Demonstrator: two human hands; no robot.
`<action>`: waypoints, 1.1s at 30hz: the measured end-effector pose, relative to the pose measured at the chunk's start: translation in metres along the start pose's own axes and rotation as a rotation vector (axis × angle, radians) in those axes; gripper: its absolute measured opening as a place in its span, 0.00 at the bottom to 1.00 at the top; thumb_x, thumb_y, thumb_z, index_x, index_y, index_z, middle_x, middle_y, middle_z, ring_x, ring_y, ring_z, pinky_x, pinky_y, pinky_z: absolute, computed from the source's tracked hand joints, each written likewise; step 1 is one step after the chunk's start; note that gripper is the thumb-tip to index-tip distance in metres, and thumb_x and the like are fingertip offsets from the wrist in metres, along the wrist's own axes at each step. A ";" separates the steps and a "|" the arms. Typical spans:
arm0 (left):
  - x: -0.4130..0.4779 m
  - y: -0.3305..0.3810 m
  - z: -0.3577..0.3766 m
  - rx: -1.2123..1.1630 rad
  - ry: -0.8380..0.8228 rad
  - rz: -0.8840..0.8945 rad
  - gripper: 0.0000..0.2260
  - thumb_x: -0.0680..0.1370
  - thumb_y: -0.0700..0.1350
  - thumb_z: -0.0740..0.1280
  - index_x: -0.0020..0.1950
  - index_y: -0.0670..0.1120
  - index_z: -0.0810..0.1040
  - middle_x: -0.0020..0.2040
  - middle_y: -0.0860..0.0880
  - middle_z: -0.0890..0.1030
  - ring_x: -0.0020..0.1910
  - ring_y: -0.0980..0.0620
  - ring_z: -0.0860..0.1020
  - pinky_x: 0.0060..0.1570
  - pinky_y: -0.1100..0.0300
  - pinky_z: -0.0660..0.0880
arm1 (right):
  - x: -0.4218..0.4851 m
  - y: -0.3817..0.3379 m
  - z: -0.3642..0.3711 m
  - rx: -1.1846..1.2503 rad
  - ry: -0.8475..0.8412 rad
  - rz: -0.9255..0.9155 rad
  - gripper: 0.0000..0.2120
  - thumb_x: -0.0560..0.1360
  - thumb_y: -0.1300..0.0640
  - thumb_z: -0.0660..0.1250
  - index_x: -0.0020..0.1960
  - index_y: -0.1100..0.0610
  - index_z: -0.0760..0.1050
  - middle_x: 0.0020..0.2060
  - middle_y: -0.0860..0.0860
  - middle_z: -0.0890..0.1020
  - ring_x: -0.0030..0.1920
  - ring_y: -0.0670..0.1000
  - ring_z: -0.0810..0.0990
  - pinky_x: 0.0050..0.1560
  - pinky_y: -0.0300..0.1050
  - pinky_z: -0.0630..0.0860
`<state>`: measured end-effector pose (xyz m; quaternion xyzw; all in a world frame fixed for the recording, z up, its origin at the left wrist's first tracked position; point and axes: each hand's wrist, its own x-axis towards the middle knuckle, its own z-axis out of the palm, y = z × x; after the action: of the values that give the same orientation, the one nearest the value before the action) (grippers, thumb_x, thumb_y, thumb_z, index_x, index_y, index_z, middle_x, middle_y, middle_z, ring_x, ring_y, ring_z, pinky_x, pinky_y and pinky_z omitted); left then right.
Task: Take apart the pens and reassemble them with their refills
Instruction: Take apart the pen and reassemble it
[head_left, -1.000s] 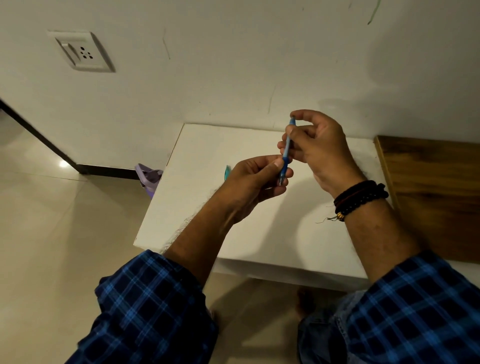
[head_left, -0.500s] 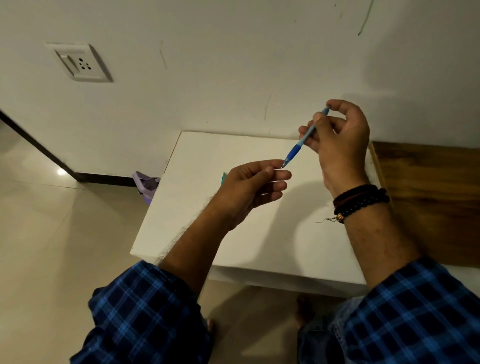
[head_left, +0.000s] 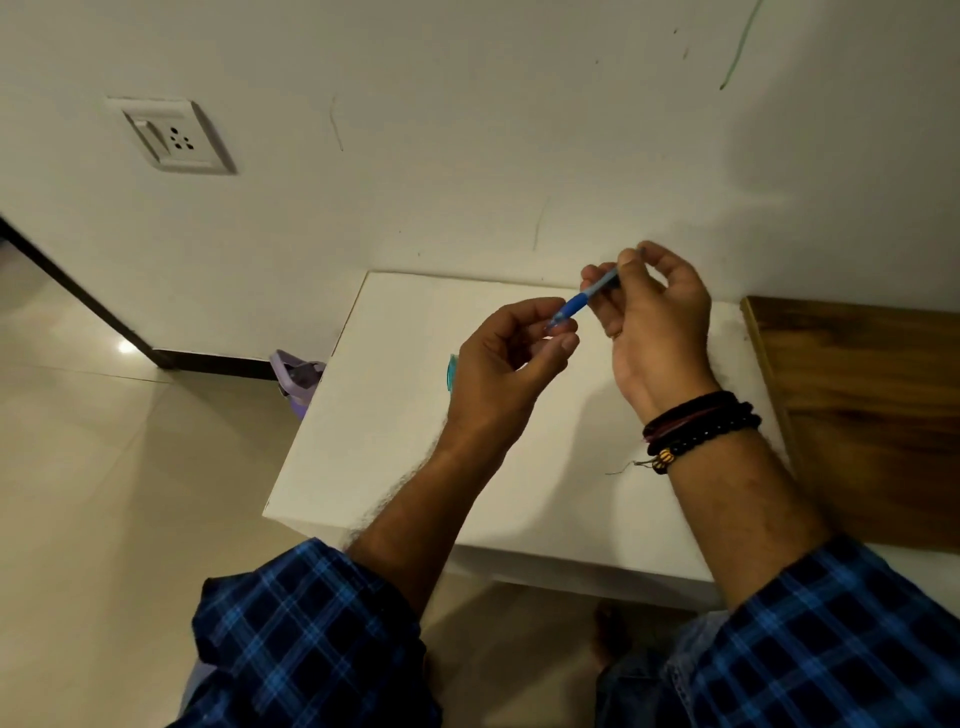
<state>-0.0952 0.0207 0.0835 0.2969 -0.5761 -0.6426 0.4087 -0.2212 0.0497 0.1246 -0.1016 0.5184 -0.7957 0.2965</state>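
A blue pen with a darker blue grip slants above the white table. My right hand grips its upper barrel. The fingertips of my left hand pinch the pen's tip end at its lower left. A teal pen lies on the table just left of my left hand, mostly hidden behind it. No loose refill shows.
The table stands against a white wall with a socket plate. A dark wooden surface adjoins the table on the right. A purple object sits on the tiled floor at the table's left edge.
The pen went from nearly upright to slanted as my right hand carried it up and to the right. My left hand left the lower end, then closed its fingertips on the tip again.
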 end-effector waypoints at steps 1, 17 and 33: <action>0.000 0.000 -0.001 0.003 0.026 0.020 0.11 0.77 0.38 0.73 0.59 0.45 0.81 0.51 0.44 0.86 0.51 0.44 0.84 0.52 0.55 0.82 | -0.003 0.003 0.003 -0.002 -0.014 0.028 0.13 0.81 0.63 0.65 0.65 0.62 0.72 0.50 0.61 0.82 0.44 0.55 0.88 0.43 0.43 0.83; 0.006 -0.001 -0.016 -0.129 0.177 0.050 0.08 0.83 0.40 0.64 0.61 0.43 0.80 0.53 0.46 0.84 0.52 0.49 0.84 0.58 0.51 0.81 | -0.015 0.011 0.007 -0.058 -0.031 0.225 0.16 0.79 0.62 0.70 0.63 0.66 0.71 0.51 0.63 0.84 0.43 0.55 0.88 0.41 0.42 0.83; 0.009 0.000 -0.018 0.152 -0.093 -0.056 0.12 0.85 0.44 0.61 0.62 0.49 0.82 0.42 0.53 0.80 0.37 0.53 0.78 0.43 0.53 0.80 | 0.003 -0.016 -0.014 -0.745 -0.474 -0.155 0.07 0.81 0.59 0.66 0.55 0.56 0.82 0.43 0.52 0.86 0.46 0.49 0.87 0.47 0.44 0.84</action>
<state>-0.0843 0.0037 0.0814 0.3130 -0.6330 -0.6212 0.3397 -0.2364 0.0630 0.1319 -0.4193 0.6783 -0.5293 0.2899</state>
